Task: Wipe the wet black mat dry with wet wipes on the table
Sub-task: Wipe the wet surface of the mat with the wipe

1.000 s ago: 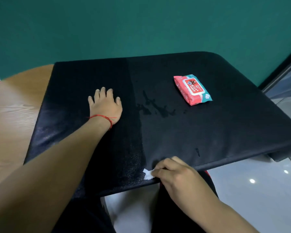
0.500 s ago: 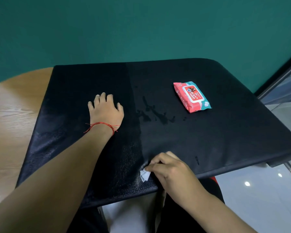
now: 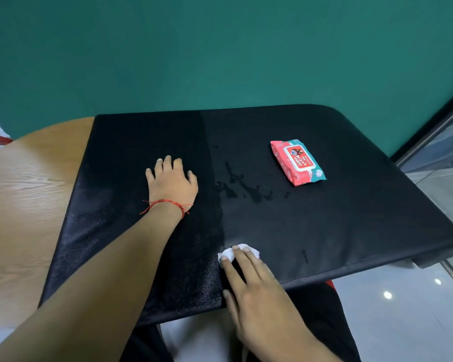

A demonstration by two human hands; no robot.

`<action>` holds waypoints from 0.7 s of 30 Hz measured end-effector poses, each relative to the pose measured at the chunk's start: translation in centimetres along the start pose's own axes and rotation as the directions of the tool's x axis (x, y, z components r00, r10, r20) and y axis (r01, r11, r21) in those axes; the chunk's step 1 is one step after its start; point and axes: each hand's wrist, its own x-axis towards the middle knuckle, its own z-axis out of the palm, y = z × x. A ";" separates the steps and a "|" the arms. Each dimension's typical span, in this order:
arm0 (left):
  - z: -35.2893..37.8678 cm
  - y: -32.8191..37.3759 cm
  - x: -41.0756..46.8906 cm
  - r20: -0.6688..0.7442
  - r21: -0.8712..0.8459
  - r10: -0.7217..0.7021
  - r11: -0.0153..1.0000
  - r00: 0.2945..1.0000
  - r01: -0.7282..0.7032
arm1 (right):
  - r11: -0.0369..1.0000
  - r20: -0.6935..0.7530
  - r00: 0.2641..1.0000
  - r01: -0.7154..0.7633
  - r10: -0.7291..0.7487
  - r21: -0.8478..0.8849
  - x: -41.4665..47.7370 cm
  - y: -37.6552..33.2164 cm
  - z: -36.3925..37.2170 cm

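A black mat (image 3: pixel 351 218) covers most of the table. A patch of water (image 3: pixel 242 185) glistens near its middle, and a small streak (image 3: pixel 305 256) lies by the near edge. My left hand (image 3: pixel 171 182) rests flat on the mat, fingers apart, a red string on the wrist. My right hand (image 3: pixel 249 286) lies near the front edge with its fingers stretched out, pressing a crumpled white wipe (image 3: pixel 229 253) onto the mat under the fingertips. A red and teal pack of wet wipes (image 3: pixel 297 162) lies at the back right.
Bare wooden tabletop (image 3: pixel 24 205) shows to the left of the mat. A green wall stands behind the table. A glass partition and light floor (image 3: pixel 403 309) lie to the right, past the mat's overhanging edge.
My right hand has gone from pinching the wipe at the mat's front edge to pressing it flat with stretched fingers, a little further onto the mat. The left hand stays put.
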 end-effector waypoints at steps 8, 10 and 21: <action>-0.5 -0.4 -0.1 0.080 0.024 0.026 0.999 0.996 -0.028 | 0.992 0.191 0.974 -0.125 0.126 -0.017 0.2 -0.7 -0.8; -0.6 -0.3 -0.1 0.091 0.031 0.028 0.999 0.996 -0.030 | 0.991 0.272 0.954 -0.132 0.126 0.004 0.4 -0.4 -1.1; -0.1 -0.2 0.0 0.023 0.008 0.013 1.000 1.000 -0.013 | 0.978 0.341 0.924 -0.205 0.176 0.049 3.7 0.5 -1.4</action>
